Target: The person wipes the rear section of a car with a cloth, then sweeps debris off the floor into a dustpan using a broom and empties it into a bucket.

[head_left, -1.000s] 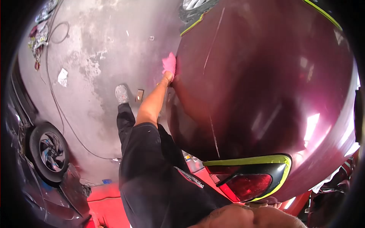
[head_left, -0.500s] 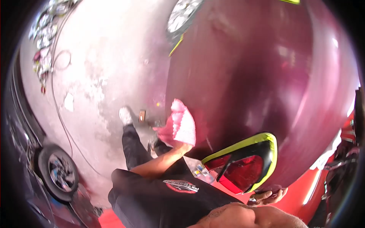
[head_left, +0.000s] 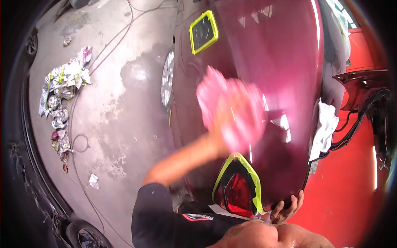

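Note:
My left hand [head_left: 225, 118], blurred by motion, holds a pink cloth [head_left: 247, 110] over the dark red car panel [head_left: 273, 62]. The cloth bunches around the fingers, partly hiding them. My right hand [head_left: 286, 210] rests at the panel's lower edge, fingers apart and holding nothing. Between the two hands sits a red tail light [head_left: 239, 194], bordered by yellow-green masking tape [head_left: 257, 188]. Higher up the car's side, a fuel door opening [head_left: 203, 33] is covered in black and framed with the same tape.
Crumpled masking paper [head_left: 68, 76] lies on the concrete floor [head_left: 136, 111] beside a hose [head_left: 71, 120]. White cloth or paper [head_left: 324, 128] hangs at the car's right edge, near dark cables [head_left: 351, 128]. Another dark car with a wheel [head_left: 87, 235] stands at left.
My left hand has carried the pink cloth from beside the car up over the panel. My right hand stays at the edge. The view has shifted, showing the taped fuel door area.

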Motion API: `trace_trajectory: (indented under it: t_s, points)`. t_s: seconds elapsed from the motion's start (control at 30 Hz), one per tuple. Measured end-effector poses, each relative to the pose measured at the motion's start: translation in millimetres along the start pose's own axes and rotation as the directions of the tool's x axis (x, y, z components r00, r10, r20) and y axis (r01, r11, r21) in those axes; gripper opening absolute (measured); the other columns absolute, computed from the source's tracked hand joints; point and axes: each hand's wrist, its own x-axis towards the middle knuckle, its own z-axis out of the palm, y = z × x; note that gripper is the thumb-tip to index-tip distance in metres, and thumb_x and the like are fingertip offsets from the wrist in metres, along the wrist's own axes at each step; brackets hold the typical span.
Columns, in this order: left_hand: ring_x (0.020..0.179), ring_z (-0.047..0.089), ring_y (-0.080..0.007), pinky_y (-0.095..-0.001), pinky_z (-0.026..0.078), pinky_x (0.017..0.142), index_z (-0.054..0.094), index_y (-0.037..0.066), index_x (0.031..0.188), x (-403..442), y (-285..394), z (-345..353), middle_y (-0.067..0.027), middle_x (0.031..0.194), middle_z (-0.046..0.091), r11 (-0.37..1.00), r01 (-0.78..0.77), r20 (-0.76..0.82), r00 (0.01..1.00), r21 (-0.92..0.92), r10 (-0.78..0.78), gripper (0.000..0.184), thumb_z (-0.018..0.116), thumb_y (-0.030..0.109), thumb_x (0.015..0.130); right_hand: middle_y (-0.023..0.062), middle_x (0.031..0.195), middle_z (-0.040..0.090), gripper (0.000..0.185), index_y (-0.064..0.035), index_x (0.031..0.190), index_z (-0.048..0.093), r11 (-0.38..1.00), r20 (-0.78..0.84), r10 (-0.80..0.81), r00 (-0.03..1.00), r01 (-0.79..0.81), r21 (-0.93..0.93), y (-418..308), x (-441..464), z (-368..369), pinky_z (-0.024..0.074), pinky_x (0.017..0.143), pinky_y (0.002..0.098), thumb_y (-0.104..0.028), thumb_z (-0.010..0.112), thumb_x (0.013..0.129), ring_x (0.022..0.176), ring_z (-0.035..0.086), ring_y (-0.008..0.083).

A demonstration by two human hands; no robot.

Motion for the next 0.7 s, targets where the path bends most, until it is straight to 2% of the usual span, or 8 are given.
trace_trajectory:
  t_s: [0.07,0.17,0.23,0.3,0.4,0.5,0.63,0.7]
  points:
    - [0.141,0.034,-0.0383,-0.0546,0.023,0.116,0.045,0.009,0.144,-2.1,36.0,-24.7,-0.0206,0.151,0.038,0.986,-0.114,0.058,0.991,-0.123,0.122,0.059,0.057,0.032,0.090,0.0296,0.141,0.037,0.045,-0.0007,0.130,0.041,1.000,-0.015,-0.010,1.000,0.011,0.016,3.7,5.1,0.2,0.0386,0.103,0.0551,-0.022,0.054,0.093,0.128,0.041,0.0460]
    - [0.141,0.033,-0.0402,-0.0563,0.025,0.115,0.044,0.007,0.144,70.8,-28.7,-18.0,-0.0251,0.150,0.037,0.985,-0.170,-0.060,0.984,-0.017,0.169,0.060,0.054,0.036,0.093,0.0304,0.140,0.038,0.044,-0.0022,0.130,0.041,1.000,0.006,-0.002,1.000,0.001,0.030,-2.2,9.6,-6.4,0.0387,0.103,0.0554,-0.019,0.055,0.091,0.127,0.042,0.0468]
    - [0.141,0.031,-0.0420,-0.0540,0.025,0.115,0.041,0.005,0.145,143.2,-95.4,-15.3,-0.0269,0.149,0.036,0.968,0.197,-0.226,0.947,-0.153,-0.228,0.059,0.051,0.033,0.095,0.0309,0.138,0.040,0.043,-0.0016,0.127,0.042,0.999,0.018,-0.027,0.999,0.027,0.035,-0.3,6.8,-6.7,0.0403,0.101,0.0562,-0.020,0.056,0.091,0.124,0.045,0.0480]
    - [0.140,0.030,-0.0433,-0.0507,0.026,0.115,0.037,0.004,0.147,170.4,-147.8,-2.0,-0.0289,0.149,0.036,0.975,0.223,-0.361,0.908,-0.010,-0.211,0.057,0.048,0.024,0.095,0.0311,0.137,0.041,0.041,-0.0015,0.125,0.043,1.000,0.015,-0.012,1.000,0.012,0.029,-3.5,4.5,-10.5,0.0415,0.099,0.0563,-0.021,0.056,0.091,0.122,0.046,0.0485]
    - [0.144,0.026,-0.0400,-0.0465,0.021,0.118,0.030,0.003,0.151,99.9,-142.4,-0.7,-0.0237,0.153,0.032,0.981,0.176,-0.285,0.939,-0.075,-0.191,0.059,0.043,0.016,0.095,0.0315,0.135,0.043,0.039,-0.0010,0.122,0.045,0.999,-0.014,-0.008,1.000,0.009,0.039,4.4,5.3,-6.8,0.0434,0.097,0.0560,-0.021,0.056,0.091,0.118,0.049,0.0492]
    - [0.143,0.023,-0.0350,-0.0432,0.018,0.117,0.029,0.004,0.149,-35.7,-147.1,18.5,-0.0161,0.153,0.030,0.942,0.287,-0.237,0.917,-0.172,-0.322,0.054,0.040,0.019,0.098,0.0320,0.135,0.042,0.037,0.0003,0.119,0.047,0.996,-0.017,0.037,0.999,-0.036,0.079,1.8,3.2,-5.6,0.0445,0.096,0.0557,-0.021,0.056,0.090,0.118,0.049,0.0496]
    - [0.125,0.038,-0.0317,-0.0415,0.031,0.102,0.041,0.005,0.133,-209.0,-134.6,56.3,-0.0138,0.136,0.044,0.651,0.734,-0.147,0.635,-0.190,-0.759,0.041,0.038,0.027,0.099,0.0314,0.135,0.044,0.035,0.0014,0.118,0.049,0.997,-0.029,0.031,0.999,-0.029,0.067,-7.1,13.1,-11.3,0.0441,0.097,0.0557,-0.018,0.057,0.090,0.118,0.050,0.0494]
    - [0.116,0.046,-0.0300,-0.0406,0.038,0.095,0.048,0.005,0.126,-270.7,-109.8,79.9,-0.0127,0.127,0.051,0.502,0.865,-0.128,0.501,0.022,-0.856,0.038,0.037,0.032,0.100,0.0305,0.135,0.044,0.036,0.0012,0.121,0.050,0.997,-0.017,0.001,1.000,0.000,0.080,-5.8,15.6,-13.2,0.0439,0.098,0.0543,-0.016,0.058,0.090,0.118,0.050,0.0491]
